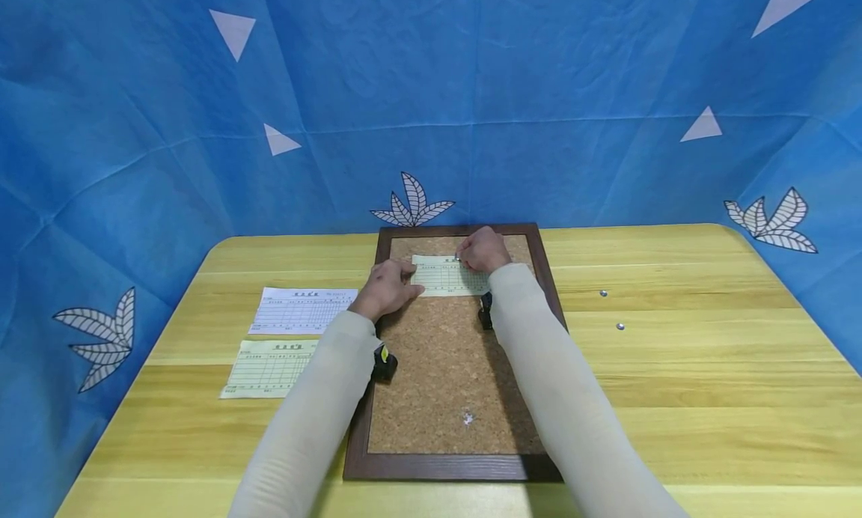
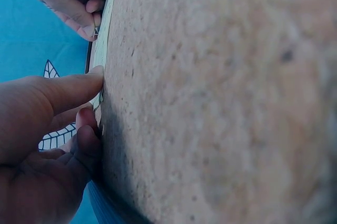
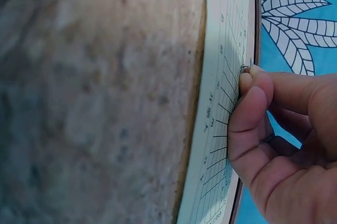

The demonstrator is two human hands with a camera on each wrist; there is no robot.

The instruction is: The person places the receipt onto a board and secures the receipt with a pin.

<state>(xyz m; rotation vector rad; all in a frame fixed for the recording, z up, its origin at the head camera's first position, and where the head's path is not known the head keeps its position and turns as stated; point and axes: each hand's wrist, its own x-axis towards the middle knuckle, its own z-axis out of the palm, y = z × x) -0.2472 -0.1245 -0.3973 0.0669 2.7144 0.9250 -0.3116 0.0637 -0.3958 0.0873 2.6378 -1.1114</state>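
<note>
A pale green printed form [image 1: 438,277] lies across the upper part of a framed cork board [image 1: 431,368]. At the form's left edge my left hand [image 1: 387,284] presses with outstretched fingers, the thumb near its lower corner; the left wrist view shows a fingertip [image 2: 96,76] on the paper. My right hand [image 1: 483,250] is over the form's top edge. Between its thumb and forefinger it pinches a thumbtack [image 3: 251,63], of which only a small shiny bit shows. The right hand and sleeve cover the form's right part.
Left of the board lie a white form [image 1: 296,311] and another green form [image 1: 269,368], partly behind the left sleeve. Two silver thumbtacks [image 1: 603,293] rest on the wooden table [image 1: 707,398] to the right. A small whitish patch [image 1: 468,418] shows low on the cork. Blue cloth [image 1: 471,91] hangs behind.
</note>
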